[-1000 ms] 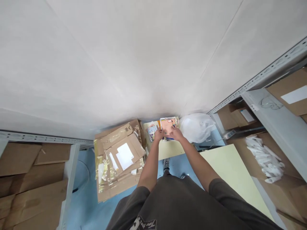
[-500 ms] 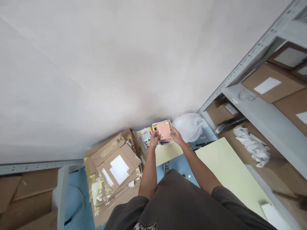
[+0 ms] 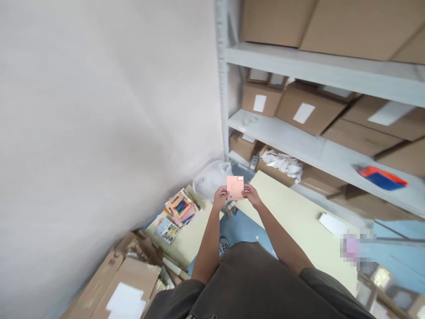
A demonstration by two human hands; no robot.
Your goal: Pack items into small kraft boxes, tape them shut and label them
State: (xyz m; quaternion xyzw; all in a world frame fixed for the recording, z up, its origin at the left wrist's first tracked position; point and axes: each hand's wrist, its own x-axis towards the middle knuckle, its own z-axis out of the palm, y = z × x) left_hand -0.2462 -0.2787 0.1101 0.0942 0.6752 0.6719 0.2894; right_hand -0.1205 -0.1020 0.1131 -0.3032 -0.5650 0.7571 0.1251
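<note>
A pink square book (image 3: 235, 187) with a barcode at its lower left is held up between both hands. My left hand (image 3: 221, 197) grips its left edge, fingers closed. At the right edge, my right hand (image 3: 251, 195) is closed on the same book. Below and to the left, a pile of colourful books (image 3: 181, 206) lies on a pale yellow table (image 3: 191, 241). Beside the pile is a blue-and-white illustrated book (image 3: 167, 230).
Flattened cardboard (image 3: 102, 283) lies at lower left. A white plastic bag (image 3: 212, 179) stands by the wall. Another pale table (image 3: 292, 217) extends right, below a grey shelf (image 3: 318, 148) with boxes (image 3: 312, 106). A blurred, pixelated patch sits at far right.
The view has swung right, showing more shelving. The pink book has been lifted off the pile and is now held in both hands, away from the other books.
</note>
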